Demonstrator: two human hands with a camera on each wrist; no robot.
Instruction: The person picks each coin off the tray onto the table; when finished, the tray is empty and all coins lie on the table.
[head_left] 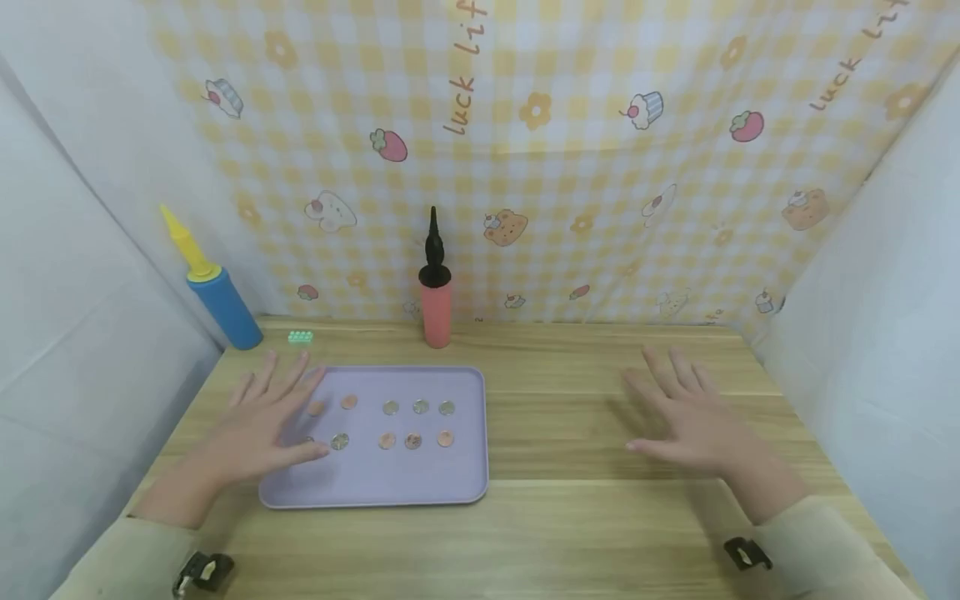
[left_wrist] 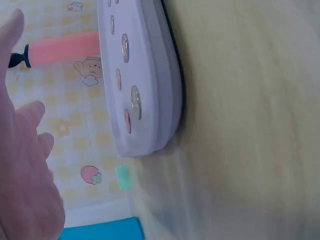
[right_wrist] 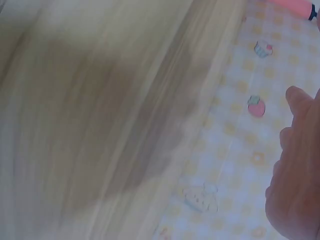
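White walls point(head_left: 892, 275) and a checked curtain point(head_left: 570, 183) edge the wood table point(head_left: 555, 533). A tray point(head_left: 375, 483) of coins point(head_left: 386, 440) lies lower left; the left hand point(head_left: 258, 429) spreads over it, the right hand point(head_left: 693, 425) at lower right, both empty.

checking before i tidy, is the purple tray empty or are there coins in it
Not empty: the head view shows coins lying in two rows in the purple tray, some partly hidden by the left hand.
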